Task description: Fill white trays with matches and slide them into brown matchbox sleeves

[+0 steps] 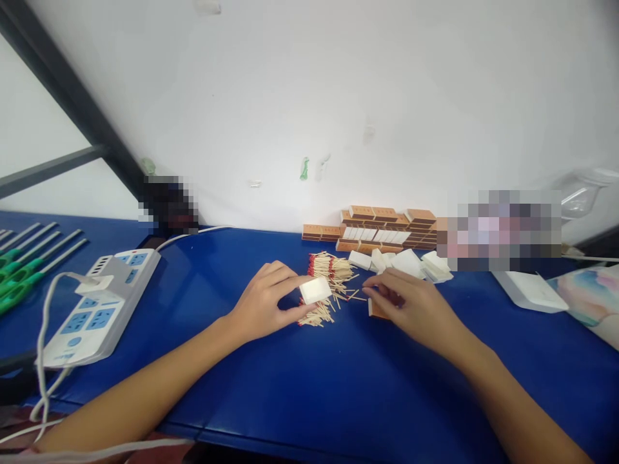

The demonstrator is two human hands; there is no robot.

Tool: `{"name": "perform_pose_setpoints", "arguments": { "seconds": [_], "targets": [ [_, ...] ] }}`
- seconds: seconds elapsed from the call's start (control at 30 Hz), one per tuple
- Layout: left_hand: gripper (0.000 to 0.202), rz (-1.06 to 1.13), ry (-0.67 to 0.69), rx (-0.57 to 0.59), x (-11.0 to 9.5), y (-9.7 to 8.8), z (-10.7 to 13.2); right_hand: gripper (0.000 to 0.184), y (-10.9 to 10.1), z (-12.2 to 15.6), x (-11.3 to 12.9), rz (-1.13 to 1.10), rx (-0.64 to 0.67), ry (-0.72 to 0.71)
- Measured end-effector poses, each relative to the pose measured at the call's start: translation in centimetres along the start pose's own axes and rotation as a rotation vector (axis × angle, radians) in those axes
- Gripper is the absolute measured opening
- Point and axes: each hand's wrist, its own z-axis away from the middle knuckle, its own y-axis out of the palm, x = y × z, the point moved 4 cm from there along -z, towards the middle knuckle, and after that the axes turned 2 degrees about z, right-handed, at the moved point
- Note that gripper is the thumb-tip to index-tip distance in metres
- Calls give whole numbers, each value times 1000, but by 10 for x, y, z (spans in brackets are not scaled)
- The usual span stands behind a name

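Note:
A small white matchbox tray (315,291) is gripped between the thumb and fingers of my left hand (261,299), tilted over the loose matches. The red-tipped matches (333,267) lie in a heap on the blue table, just behind and below the tray. To the right of the heap, my right hand (403,299) has its thumb and index finger brought close together near some stray matches; whatever is between the tips is too small to make out. Partly hidden beneath that hand lies a brown matchbox sleeve (377,310). Several more white trays (407,263) are piled behind it.
Stacked brown matchboxes (372,212) stand against the wall. A white power strip (104,309) with a plugged-in cable is on the left, beside green-handled tools (22,277). At the right are a white container (529,290) and a pastel-patterned item (592,293).

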Motion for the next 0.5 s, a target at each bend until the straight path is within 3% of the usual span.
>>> {"name": "perform_pose_setpoints", "arguments": {
  "seconds": [0.17, 0.5],
  "targets": [
    [40, -74, 64, -14, 3, 1, 3, 18, -2, -2, -24, 129, 41, 56],
    [37, -86, 69, -40, -3, 3, 5, 16, 30, 0, 1, 193, 26, -89]
  ]
}}
